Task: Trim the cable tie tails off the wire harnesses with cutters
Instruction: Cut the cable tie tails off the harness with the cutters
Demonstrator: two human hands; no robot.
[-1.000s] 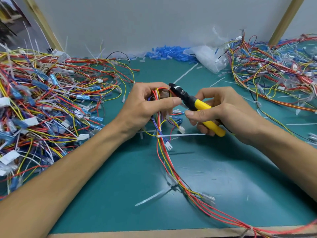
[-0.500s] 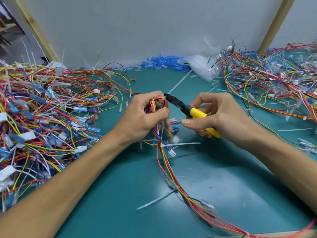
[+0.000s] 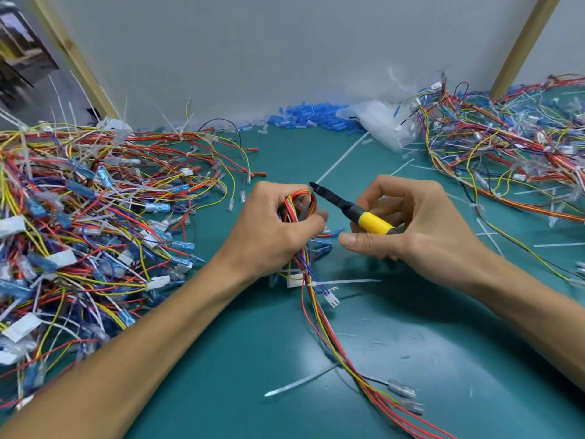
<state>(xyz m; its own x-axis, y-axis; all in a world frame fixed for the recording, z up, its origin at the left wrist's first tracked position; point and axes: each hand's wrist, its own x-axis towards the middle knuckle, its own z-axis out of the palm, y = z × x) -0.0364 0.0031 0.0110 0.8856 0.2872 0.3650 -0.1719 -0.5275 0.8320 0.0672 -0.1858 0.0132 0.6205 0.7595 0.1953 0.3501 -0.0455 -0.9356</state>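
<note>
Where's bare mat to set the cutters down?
Best: teal mat between the held red-yellow wire harness and the right forearm, only tiny clippings. Also far centre, before the blue connector heap. Crowded: left tangled wire pile and right tangled wire pile.

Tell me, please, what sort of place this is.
Likely a wire-harness assembly bench: harness piles on a green mat, loose tie tails, and cutters in the right hand.
</note>
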